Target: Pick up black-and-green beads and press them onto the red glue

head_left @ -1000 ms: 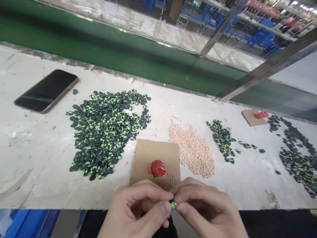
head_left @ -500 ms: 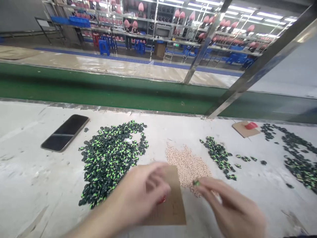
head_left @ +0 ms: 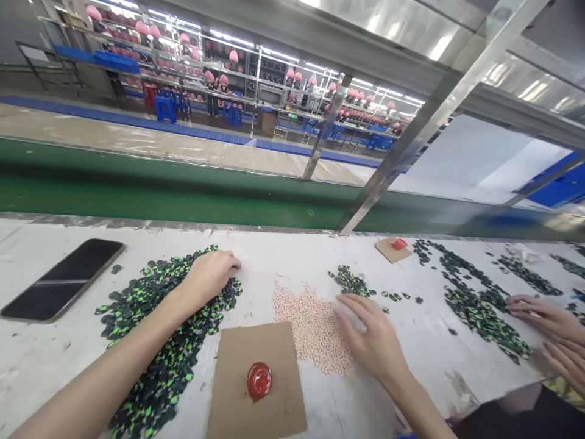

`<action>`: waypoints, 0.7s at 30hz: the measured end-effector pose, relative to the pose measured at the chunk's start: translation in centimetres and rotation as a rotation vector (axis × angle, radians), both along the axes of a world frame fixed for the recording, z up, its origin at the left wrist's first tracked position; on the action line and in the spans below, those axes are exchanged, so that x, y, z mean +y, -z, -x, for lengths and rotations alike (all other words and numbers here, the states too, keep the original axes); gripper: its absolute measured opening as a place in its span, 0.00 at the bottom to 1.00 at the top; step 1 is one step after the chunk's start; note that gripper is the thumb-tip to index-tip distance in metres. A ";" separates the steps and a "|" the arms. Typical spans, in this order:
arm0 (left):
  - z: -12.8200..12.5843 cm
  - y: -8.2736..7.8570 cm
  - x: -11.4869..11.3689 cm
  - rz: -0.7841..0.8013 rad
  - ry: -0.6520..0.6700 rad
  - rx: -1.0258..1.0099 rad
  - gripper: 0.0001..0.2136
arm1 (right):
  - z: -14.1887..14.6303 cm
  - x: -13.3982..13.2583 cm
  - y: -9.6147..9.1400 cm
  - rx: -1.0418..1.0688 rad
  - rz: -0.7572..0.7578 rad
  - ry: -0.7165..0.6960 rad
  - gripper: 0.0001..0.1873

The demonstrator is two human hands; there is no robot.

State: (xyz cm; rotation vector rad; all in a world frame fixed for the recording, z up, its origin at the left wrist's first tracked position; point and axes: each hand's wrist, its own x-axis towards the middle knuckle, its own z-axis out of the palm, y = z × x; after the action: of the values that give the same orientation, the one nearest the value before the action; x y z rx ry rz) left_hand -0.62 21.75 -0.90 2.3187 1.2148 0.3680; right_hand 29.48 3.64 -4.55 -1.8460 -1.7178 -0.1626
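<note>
My left hand rests at the far end of a large pile of small black-and-green pieces. Its fingers curl down onto them, and what the fingertips grip is hidden. At the right edge of a patch of small pale pink beads, my right hand has its fingers stretched out and the thumb apart. No piece shows in it. A smaller group of black-and-green pieces lies just beyond its fingertips. Between my arms, a glossy round red cap sits on a cardboard square.
A phone lies at the left. Another cardboard piece with a red cap lies farther back. Another person's hands are beside more black-and-green pieces at the right. Metal posts rise behind the table edge.
My left hand has moved from over the cardboard to the large pile, uncovering the red cap. The black-and-green piece no longer shows in my right hand. The view has swung right.
</note>
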 end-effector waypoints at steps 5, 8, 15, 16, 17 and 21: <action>1.2 -1.5 -1.2 0.188 -0.167 -0.200 0.10 | 4.3 1.3 -0.4 0.044 0.131 -0.188 0.12; 2.0 -2.5 -3.1 0.352 -0.245 -0.383 0.13 | 4.9 1.9 0.0 0.101 0.135 -0.224 0.16; 3.4 -3.4 -6.6 0.599 -0.325 -0.692 0.14 | 4.6 2.5 0.3 0.260 0.124 -0.219 0.17; 3.5 -3.4 -7.2 0.611 -0.326 -0.720 0.13 | 4.6 2.4 0.1 0.283 0.125 -0.208 0.15; 3.6 -3.4 -7.9 0.614 -0.325 -0.740 0.12 | 4.5 2.4 -0.2 0.308 0.127 -0.196 0.15; 2.8 -3.2 -11.7 0.544 -0.360 -0.760 0.06 | 4.5 1.6 -1.3 0.450 0.127 -0.136 0.16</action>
State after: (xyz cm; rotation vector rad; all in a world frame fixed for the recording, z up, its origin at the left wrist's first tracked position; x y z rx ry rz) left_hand -3.39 10.10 2.35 1.2998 1.1297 0.8291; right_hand 24.94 5.26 -3.24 -1.6839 -1.5498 0.3968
